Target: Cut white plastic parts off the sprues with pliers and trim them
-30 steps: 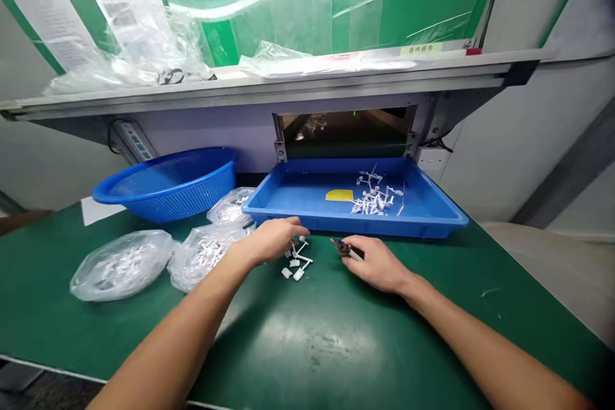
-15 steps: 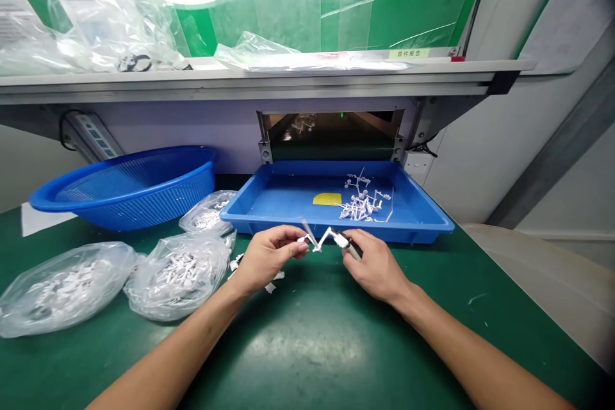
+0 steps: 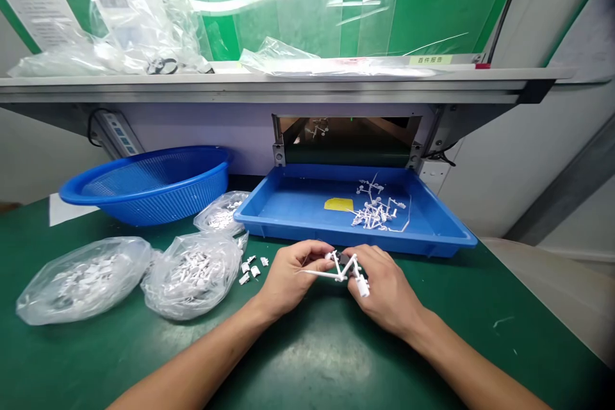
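My left hand (image 3: 293,274) is shut on a white plastic moulded runner (image 3: 327,275), which has thin arms and stubby ends. My right hand (image 3: 387,288) touches the runner's far end and holds a small dark cutting tool (image 3: 344,262), probably flush cutters, partly hidden by my fingers. Both hands are close together, low over the green bench mat (image 3: 336,359). A few small cut white plastic pieces (image 3: 250,270) lie on the mat left of my left hand.
A blue tray (image 3: 355,243) holds white runners and a yellow card. Clear plastic bags of white parts (image 3: 192,277) lie to its left, below a blue mesh basket (image 3: 163,204). Behind the tray is a conveyor opening (image 3: 348,138) beneath a grey shelf (image 3: 259,86).
The white runner has left the mat and is now held up between my hands. My hands have moved closer together, and the view has shifted slightly.
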